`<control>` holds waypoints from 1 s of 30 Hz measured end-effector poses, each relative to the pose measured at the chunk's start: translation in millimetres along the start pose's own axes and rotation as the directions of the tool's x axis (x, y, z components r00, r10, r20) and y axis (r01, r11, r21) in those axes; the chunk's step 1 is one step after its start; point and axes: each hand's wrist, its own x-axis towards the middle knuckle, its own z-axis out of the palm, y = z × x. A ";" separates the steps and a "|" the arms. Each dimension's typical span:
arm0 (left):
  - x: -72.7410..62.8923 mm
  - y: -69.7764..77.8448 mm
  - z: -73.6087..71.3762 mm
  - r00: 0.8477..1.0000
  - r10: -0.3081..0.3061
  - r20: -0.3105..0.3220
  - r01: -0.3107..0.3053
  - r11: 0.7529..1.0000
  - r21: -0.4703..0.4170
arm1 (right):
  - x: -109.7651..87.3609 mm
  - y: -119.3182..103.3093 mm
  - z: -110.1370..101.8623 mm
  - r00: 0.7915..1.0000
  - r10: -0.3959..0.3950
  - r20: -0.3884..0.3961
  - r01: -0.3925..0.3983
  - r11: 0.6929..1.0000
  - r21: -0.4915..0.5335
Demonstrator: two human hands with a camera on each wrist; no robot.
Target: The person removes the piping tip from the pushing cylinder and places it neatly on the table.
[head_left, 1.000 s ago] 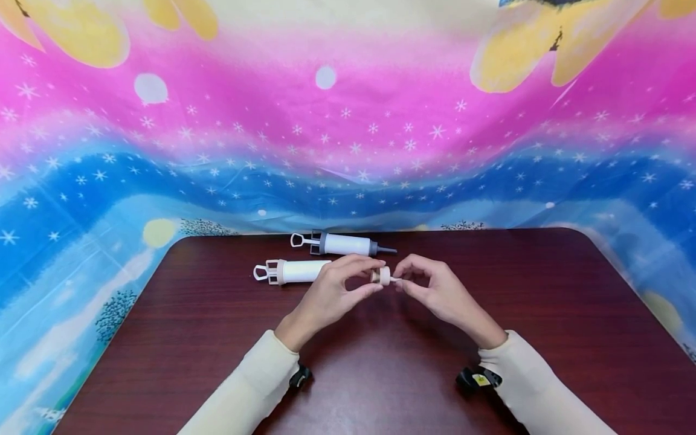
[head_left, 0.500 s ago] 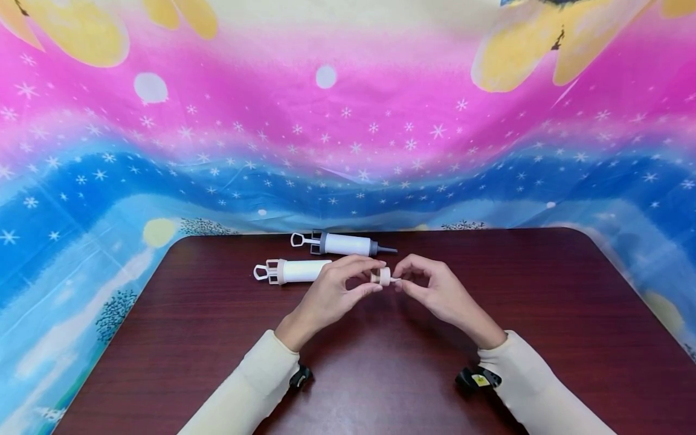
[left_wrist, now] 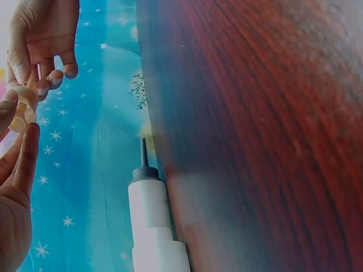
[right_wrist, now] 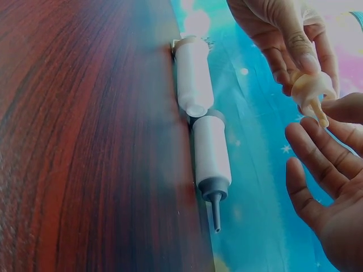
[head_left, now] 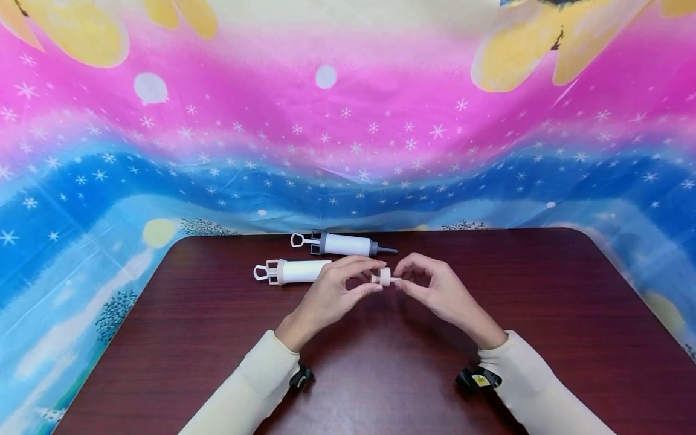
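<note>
A small cream nozzle cap [head_left: 385,277], with a wide ring-like collar and a thin spout, is held above the table between both hands. My left hand [head_left: 337,285] pinches its collar from the left with thumb and fingers. From the right, my right hand [head_left: 437,287] pinches the spout between thumb and forefinger. The right wrist view shows the cap [right_wrist: 312,88] with its spout tip by the right thumb. Behind the left hand lies a white syringe-like tube [head_left: 307,271] with beige end frame and pull handle; the hand hides its right end in the head view.
A second white tube [head_left: 348,244] with grey fittings and a thin grey nozzle lies farther back, near the table's far edge. The dark red-brown table [head_left: 353,374] meets a printed cloth [head_left: 348,145] behind. Black wrist cameras [head_left: 478,379] sit below the sleeves.
My right fingers have shifted slightly on the spout, and a little more of it shows. Both arms and the two tubes stay where they were.
</note>
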 end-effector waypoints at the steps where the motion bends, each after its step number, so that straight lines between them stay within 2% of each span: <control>1: -0.1 -0.2 0.0 1.000 0.000 -0.001 0.000 1.000 -0.003 | 0.0 0.1 0.0 1.000 0.001 -0.006 -0.001 1.000 -0.003; 12: -0.1 -0.4 -0.6 1.000 -0.009 -0.008 0.009 1.000 -0.023 | 0.0 -2.5 1.0 0.999 -0.034 -0.041 0.035 0.999 0.021; 22: 0.9 0.3 -0.8 1.000 -0.023 -0.008 0.023 0.999 -0.028 | 1.1 -2.7 2.3 0.996 -0.077 -0.032 0.080 0.994 0.076; 30: 1.3 0.5 -0.8 1.000 -0.022 -0.010 0.022 0.999 -0.037 | 1.6 -3.6 3.4 0.995 -0.095 -0.025 0.096 0.993 0.074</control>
